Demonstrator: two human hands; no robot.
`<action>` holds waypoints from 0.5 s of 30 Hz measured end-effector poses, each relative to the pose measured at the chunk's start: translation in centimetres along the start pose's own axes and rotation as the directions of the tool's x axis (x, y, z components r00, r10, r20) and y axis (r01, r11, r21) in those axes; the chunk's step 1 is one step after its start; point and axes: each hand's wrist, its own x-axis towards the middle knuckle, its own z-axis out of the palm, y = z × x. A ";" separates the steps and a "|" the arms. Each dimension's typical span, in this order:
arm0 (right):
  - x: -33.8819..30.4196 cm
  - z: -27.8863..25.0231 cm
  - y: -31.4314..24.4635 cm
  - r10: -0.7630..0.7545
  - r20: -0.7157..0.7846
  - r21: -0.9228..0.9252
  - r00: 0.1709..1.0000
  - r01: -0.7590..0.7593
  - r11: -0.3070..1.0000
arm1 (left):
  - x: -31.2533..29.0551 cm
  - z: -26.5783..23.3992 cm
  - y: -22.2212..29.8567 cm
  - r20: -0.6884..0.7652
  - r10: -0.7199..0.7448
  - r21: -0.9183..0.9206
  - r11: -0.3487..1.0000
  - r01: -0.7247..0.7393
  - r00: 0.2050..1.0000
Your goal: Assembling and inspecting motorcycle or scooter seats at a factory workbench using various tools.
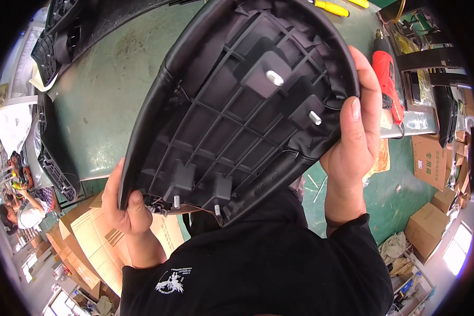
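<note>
Both my hands hold up a large black upholstered seat pad point(216, 131), its ribbed plastic underside turned toward me. Several silvery metal studs stick out from square bosses on that underside. Dark smooth covering wraps round its edges and is folded inward along the rim. My left hand point(127, 208) grips the lower left corner, thumb on the underside. At the right edge my right hand point(355, 124) is closed on the rim, with the thumb in front. The pad's outer face is hidden.
Beyond the pad lies a green worktable point(102, 105). A red heat gun point(385, 73) rests at its right, yellow-handled tools point(332, 8) at the far edge. Black molded parts point(55, 142) line the left. Cardboard boxes point(426, 229) stand at right; flattened cardboard point(97, 237) at lower left. Another person point(29, 208) sits at far left.
</note>
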 end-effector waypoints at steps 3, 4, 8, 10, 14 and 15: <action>0.4 0.1 0.9 -0.017 -0.056 0.117 0.998 0.023 0.993 | 1.1 0.6 2.1 -0.044 0.165 0.115 0.981 -0.159 0.985; 0.6 0.0 1.4 -0.018 -0.054 0.122 0.998 0.025 0.992 | 1.8 0.3 2.5 -0.046 0.167 0.120 0.980 -0.161 0.985; 1.3 -0.8 2.9 0.127 0.018 -0.224 0.992 -0.120 0.967 | 5.5 -0.4 3.4 0.170 0.385 0.423 0.803 -0.420 0.907; 1.5 -2.4 4.0 0.172 0.046 -0.328 0.984 -0.148 0.933 | 7.9 0.4 3.1 0.292 0.457 0.504 0.672 -0.542 0.840; 1.8 -5.6 2.9 0.001 0.122 -0.863 0.993 0.106 0.493 | 10.7 2.4 0.9 0.362 0.581 0.548 0.499 -0.671 0.729; 1.8 -6.8 3.0 -0.022 0.158 -0.925 0.987 0.156 0.346 | 10.8 2.7 0.4 0.365 0.623 0.541 0.463 -0.702 0.692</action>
